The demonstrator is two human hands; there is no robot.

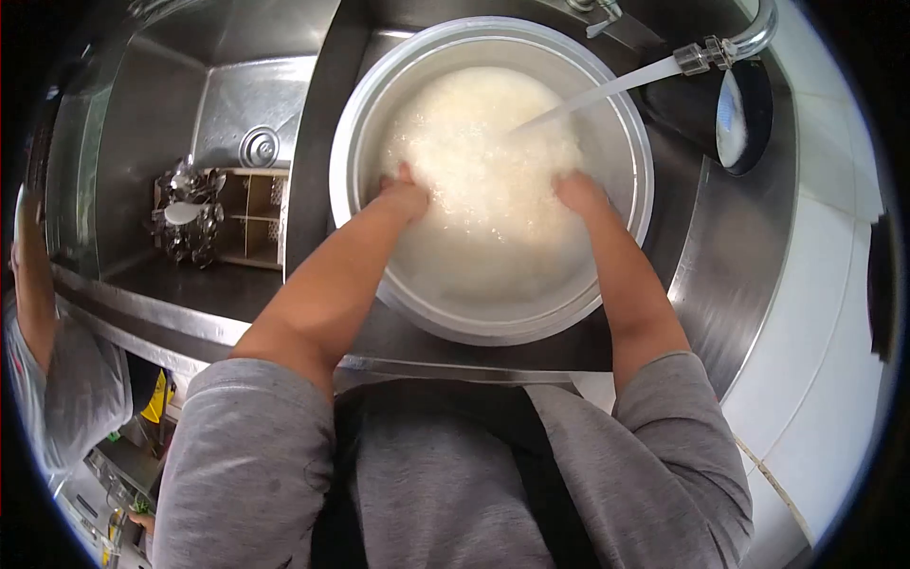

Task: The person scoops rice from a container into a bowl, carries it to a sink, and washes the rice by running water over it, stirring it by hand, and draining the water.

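Note:
A large round metal pot (344, 171) stands in the sink below me. Cloudy water covers a pale mass that looks like rice (474, 114) inside it. My left hand (408, 197) dips into the water at the left side, thumb partly showing above the surface. On the opposite side, my right hand (578, 192) reaches into the same water. The fingers of both hands are mostly under the cloudy surface, so their grip is hidden. From the faucet (706, 55) at upper right, a stream of water (607, 90) pours into the pot between my hands.
In the sink basin (256, 95) to the left, a divided rack (251, 216) holds metal cutlery (192, 213). A dark round object with a pale face (735, 119) sits at the right by the tiled wall (815, 275). Another person (71, 379) stands at far left.

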